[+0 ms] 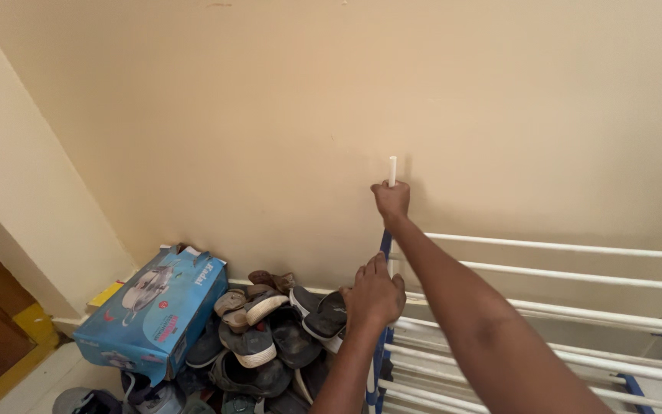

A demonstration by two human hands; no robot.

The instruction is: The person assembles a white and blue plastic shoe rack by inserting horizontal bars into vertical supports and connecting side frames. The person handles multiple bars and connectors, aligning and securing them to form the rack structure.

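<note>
The white-and-blue shoe rack (576, 307) stands against the wall (270, 100), its left end beside a heap of shoes (270, 337) and a blue carton (155, 310). The left hand (375, 291) closes its fingers over the blue side frame (383, 253), seemingly to steady it. The right hand (392, 201) grips a white rod (392, 170) held upright above the rack's upper left corner.
</note>
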